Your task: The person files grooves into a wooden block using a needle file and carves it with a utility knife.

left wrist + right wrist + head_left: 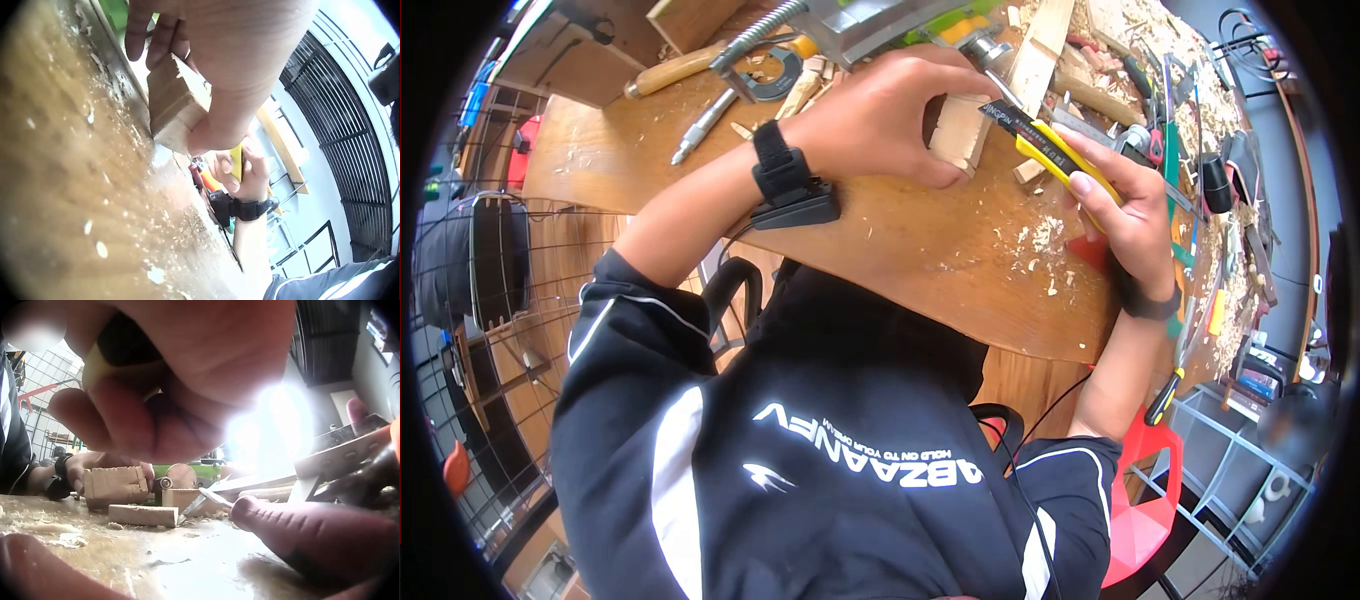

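Note:
My left hand [880, 110] grips a small wooden block [962, 132] between thumb and fingers over the wooden table [880, 235]. In the left wrist view the block [176, 103] shows flat faces and a ragged top edge; in the right wrist view the same block [115, 486] has notches along its upper edge. My right hand [1130, 205] holds a yellow and black utility knife [1055, 155], its dark front end pointing at the block's right side. Whether the blade touches the block, I cannot tell. Fingers and palm fill the top of the right wrist view.
A green and grey vise [880, 30] stands behind my left hand. Left of it lie a micrometer [770, 75] and a wooden handle [675, 75]. Wood offcuts, tools and shavings crowd the right side. More shavings [1045, 240] lie before my right hand.

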A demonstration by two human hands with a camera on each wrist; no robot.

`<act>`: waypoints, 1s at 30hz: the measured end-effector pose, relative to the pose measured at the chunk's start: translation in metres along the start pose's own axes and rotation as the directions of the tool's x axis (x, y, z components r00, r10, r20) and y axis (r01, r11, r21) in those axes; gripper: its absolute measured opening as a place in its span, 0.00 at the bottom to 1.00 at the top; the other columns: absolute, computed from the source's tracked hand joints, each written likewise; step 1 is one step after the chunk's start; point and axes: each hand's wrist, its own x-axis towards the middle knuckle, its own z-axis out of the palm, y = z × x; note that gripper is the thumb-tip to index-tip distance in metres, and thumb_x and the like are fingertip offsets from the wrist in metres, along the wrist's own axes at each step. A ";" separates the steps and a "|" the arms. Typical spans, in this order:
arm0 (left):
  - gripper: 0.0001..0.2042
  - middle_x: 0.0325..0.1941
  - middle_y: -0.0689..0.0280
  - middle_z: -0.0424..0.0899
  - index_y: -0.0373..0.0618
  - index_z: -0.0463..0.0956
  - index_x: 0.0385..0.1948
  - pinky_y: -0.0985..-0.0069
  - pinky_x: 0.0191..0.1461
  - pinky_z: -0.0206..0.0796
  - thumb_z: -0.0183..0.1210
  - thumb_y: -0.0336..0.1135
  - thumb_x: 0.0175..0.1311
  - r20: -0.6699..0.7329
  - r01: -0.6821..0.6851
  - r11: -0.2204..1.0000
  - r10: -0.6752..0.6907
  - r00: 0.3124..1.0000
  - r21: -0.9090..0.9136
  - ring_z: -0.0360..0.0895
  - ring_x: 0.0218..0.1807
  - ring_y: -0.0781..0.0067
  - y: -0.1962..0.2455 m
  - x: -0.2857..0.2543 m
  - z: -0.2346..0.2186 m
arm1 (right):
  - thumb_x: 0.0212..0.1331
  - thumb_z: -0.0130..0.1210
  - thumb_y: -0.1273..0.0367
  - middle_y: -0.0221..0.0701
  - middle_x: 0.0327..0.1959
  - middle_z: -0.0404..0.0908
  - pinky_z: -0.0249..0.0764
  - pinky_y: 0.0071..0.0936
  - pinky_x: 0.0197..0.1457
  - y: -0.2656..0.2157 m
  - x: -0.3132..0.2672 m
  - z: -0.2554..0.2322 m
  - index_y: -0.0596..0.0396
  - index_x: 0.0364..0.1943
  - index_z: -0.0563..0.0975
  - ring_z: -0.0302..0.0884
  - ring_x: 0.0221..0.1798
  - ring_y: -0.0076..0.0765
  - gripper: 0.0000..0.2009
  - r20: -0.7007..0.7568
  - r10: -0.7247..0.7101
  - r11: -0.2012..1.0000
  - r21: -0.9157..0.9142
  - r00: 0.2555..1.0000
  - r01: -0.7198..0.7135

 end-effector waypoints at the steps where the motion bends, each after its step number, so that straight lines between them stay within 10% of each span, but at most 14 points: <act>1: 0.33 0.54 0.60 0.82 0.39 0.79 0.58 0.75 0.39 0.75 0.74 0.28 0.43 -0.015 -0.011 1.000 0.011 1.000 -0.001 0.82 0.36 0.69 0.000 0.000 0.001 | 0.70 0.59 0.69 0.23 0.33 0.85 0.69 0.14 0.29 0.000 0.000 -0.002 0.54 0.65 0.80 0.76 0.30 0.12 0.20 0.006 0.030 1.000 -0.001 1.000 -0.030; 18: 0.34 0.50 0.52 0.85 0.42 0.78 0.58 0.63 0.57 0.76 0.76 0.46 0.48 -0.053 -0.070 0.937 0.093 0.994 0.341 0.83 0.51 0.52 0.019 -0.021 -0.008 | 0.71 0.58 0.67 0.23 0.27 0.82 0.62 0.13 0.21 0.007 0.002 -0.003 0.52 0.67 0.78 0.65 0.18 0.09 0.21 -0.084 -0.081 0.997 -0.022 0.993 0.080; 30: 0.36 0.53 0.49 0.86 0.39 0.79 0.58 0.60 0.63 0.73 0.74 0.54 0.50 -0.090 0.127 0.929 -0.101 0.991 0.346 0.83 0.57 0.49 0.014 -0.040 -0.007 | 0.72 0.56 0.66 0.24 0.26 0.81 0.58 0.14 0.16 0.023 0.009 -0.012 0.51 0.68 0.77 0.65 0.15 0.11 0.21 -0.116 -0.164 0.986 -0.050 0.980 0.159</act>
